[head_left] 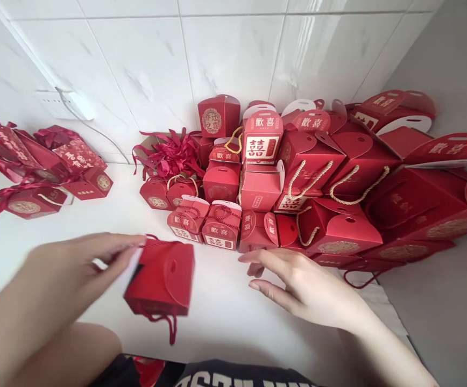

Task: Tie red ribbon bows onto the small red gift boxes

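Observation:
My left hand pinches the left side of a small red gift box and holds it tilted over the white table. Dark red cords hang from the box's lower edge, and a rounded flap with a slot covers its top. To the right of that box, my right hand is in the air with its fingers apart and nothing in them. It is nearest to a red box with lettered flaps at the front of the stacked boxes.
Many red gift boxes, some with gold rope handles, are stacked against the tiled wall. A bunch of red ribbons lies at their left. More ribboned boxes stand at the far left, below a socket with a cable.

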A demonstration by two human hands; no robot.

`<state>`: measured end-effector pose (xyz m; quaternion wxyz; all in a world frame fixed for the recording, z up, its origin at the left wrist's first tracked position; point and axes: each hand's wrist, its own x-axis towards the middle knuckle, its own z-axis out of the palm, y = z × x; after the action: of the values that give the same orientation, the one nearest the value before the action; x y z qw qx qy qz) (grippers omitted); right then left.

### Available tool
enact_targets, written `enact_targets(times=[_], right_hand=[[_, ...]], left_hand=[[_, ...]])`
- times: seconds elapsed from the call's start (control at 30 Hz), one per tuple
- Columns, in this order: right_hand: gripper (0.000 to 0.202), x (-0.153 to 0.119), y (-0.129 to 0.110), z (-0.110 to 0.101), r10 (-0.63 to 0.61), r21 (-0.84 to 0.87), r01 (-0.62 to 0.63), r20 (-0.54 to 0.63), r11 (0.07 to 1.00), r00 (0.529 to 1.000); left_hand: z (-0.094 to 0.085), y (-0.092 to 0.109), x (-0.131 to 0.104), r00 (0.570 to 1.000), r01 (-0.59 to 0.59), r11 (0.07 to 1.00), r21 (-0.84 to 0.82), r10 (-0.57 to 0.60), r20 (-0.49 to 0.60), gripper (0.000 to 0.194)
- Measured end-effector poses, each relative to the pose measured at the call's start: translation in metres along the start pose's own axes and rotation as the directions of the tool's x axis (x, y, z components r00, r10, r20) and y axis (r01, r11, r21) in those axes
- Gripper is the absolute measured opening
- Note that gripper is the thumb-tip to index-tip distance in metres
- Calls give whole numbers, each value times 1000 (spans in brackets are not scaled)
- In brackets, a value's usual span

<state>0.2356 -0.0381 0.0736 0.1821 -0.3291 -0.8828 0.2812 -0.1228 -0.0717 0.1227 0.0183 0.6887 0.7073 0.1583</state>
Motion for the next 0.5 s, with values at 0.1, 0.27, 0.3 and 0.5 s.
enact_targets(times=[0.1, 0.27, 0.3, 0.5], right_hand=[[52, 2, -6, 2, -42, 27, 41, 70, 999, 997], [31, 7, 1, 13, -47, -129, 70, 171, 989, 984], [25, 7, 4, 14, -24, -165, 56, 188, 985, 982], [22, 7, 9, 9, 50, -323, -6, 127, 946, 991]], left_hand=[[33, 54, 3, 975, -154, 977, -151, 175, 137, 26], [79, 102, 17, 865, -255, 916, -309, 359, 351, 25], [82, 103, 20, 845, -278, 920, -277, 371, 386, 27], [71, 98, 40, 852, -437, 884, -167, 466, 239, 33]])
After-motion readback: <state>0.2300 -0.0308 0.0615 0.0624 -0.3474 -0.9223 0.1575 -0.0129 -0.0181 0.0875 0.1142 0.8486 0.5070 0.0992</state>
